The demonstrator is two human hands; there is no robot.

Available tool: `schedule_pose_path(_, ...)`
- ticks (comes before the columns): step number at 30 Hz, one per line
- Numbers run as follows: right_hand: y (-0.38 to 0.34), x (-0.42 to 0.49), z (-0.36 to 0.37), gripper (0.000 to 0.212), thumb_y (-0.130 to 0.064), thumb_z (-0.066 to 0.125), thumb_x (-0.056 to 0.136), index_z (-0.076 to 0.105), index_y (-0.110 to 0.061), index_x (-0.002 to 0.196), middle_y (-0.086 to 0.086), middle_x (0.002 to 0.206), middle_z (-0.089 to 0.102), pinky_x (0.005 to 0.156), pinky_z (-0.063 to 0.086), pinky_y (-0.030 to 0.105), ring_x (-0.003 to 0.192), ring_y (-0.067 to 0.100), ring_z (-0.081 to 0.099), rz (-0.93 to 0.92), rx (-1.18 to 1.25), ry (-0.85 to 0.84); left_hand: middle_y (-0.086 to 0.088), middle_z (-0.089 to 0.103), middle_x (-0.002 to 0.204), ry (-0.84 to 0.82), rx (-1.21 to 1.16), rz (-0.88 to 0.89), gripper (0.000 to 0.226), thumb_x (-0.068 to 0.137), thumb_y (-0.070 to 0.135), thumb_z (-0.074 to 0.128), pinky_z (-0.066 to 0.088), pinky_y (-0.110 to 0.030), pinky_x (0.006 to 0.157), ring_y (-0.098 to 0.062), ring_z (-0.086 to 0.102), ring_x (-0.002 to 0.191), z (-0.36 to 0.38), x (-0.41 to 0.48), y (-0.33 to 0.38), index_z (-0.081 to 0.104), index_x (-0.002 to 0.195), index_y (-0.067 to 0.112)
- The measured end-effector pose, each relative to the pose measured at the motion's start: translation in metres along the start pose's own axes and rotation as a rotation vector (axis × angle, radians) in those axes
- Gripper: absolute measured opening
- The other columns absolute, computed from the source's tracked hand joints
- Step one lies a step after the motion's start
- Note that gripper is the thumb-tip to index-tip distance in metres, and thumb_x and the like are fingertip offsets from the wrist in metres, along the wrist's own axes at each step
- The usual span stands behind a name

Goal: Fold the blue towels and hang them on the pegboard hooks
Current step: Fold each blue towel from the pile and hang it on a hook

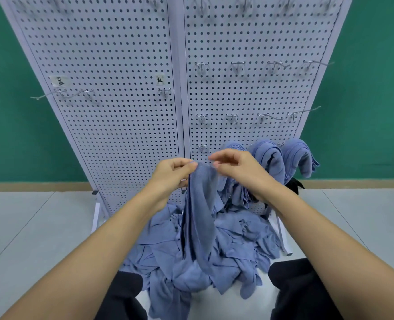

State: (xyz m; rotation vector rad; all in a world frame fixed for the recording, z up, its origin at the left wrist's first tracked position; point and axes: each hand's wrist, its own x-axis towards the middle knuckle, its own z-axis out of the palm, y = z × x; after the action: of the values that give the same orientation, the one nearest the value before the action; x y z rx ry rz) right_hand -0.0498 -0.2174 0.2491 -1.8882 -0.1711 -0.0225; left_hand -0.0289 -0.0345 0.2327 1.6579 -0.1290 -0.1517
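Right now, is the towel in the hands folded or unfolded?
Unfolded: the towel hangs loose and crumpled from its top edge, pinched by the left hand and right hand.

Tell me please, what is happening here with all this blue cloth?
A person is working through blue towels in front of a white pegboard. The left grip and right grip pinch the top edge of one towel, held up above a loose heap on the floor. Three folded towels hang low on the board's right side. The hooks higher up are bare.
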Motion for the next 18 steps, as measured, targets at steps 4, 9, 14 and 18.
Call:
schedule_pose_path(4, 0.006, 0.005, -0.015, 0.052, -0.038, 0.076, 0.077, 0.055, -0.033, 0.125, -0.015, 0.132, 0.051, 0.104, 0.032, 0.023, 0.126, 0.002, 0.040, -0.142, -0.375, -0.144, -0.004, 0.069, 0.094, -0.172, 0.100, 0.073, 0.015, 0.096, 0.021, 0.055, 0.048, -0.038, 0.089, -0.015, 0.060, 0.089, -0.004, -0.003, 0.003, 0.068, 0.100, 0.013)
schedule_pose_path(9, 0.014, 0.013, -0.013, 0.032, -0.037, 0.076, 0.078, 0.066, -0.015, 0.100, -0.009, 0.099, 0.064, 0.085, 0.042, 0.023, 0.090, -0.002, 0.054, -0.181, -0.523, -0.239, 0.004, 0.062, 0.080, -0.211, 0.104, 0.107, 0.014, 0.098, 0.017, 0.050, 0.042, -0.035, 0.083, -0.012, 0.052, 0.081, -0.007, -0.003, 0.004, 0.064, 0.094, 0.019)
schedule_pose_path(14, 0.013, 0.017, -0.011, 0.031, -0.039, 0.066, 0.086, 0.056, -0.010, 0.078, -0.003, 0.067, 0.051, 0.064, 0.038, 0.036, 0.062, 0.008, 0.042, -0.255, -0.575, -0.198, -0.002, 0.067, 0.091, -0.192, 0.091, 0.100, 0.011, 0.089, 0.015, 0.065, 0.048, -0.030, 0.084, -0.013, 0.059, 0.085, -0.010, 0.002, -0.001, 0.064, 0.100, 0.017)
schedule_pose_path(18, 0.008, 0.015, -0.012, 0.019, -0.043, 0.063, 0.087, 0.060, -0.026, 0.083, -0.006, 0.074, 0.062, 0.074, 0.047, 0.042, 0.076, 0.013, 0.056, -0.253, -0.700, -0.223, 0.010, 0.072, 0.083, -0.277, 0.291, 0.096, 0.019, 0.082, 0.008, 0.073, 0.051, -0.015, 0.072, 0.001, 0.064, 0.078, -0.010, 0.004, -0.007, 0.070, 0.095, 0.021)
